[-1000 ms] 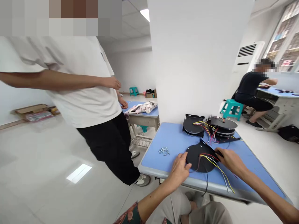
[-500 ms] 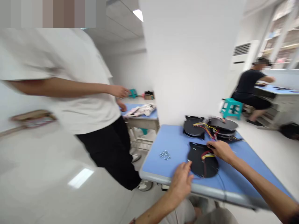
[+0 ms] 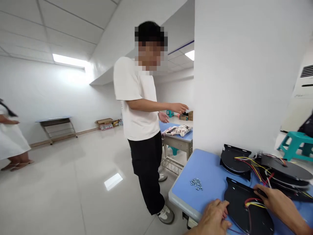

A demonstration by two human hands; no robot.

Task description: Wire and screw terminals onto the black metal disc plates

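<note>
A black rounded metal plate (image 3: 241, 205) with a straight raised flange and red, yellow and white wires lies on the blue table in front of me. My left hand (image 3: 215, 217) has its fingers curled against the plate's left edge, with the thumb lower down. My right hand (image 3: 277, 202) grips the far right corner, at the end of the flange; its fingertips are partly hidden. Left of the plate is a small heap of silver screws (image 3: 196, 184). Behind it sit another black plate unit (image 3: 234, 160) and a stack of similar round units (image 3: 285, 166), joined by loose wires.
A person in a white T-shirt (image 3: 137, 120) stands left of my table (image 3: 182, 195), one hand held out. A white pillar (image 3: 244, 71) rises behind the table. A teal stool (image 3: 297, 143) is at the right. Another person (image 3: 12, 137) stands at the far left.
My view has swung left and up, so the table and plates now appear lower and farther right. Both hands stay at the same plate. The standing person's arm remains extended.
</note>
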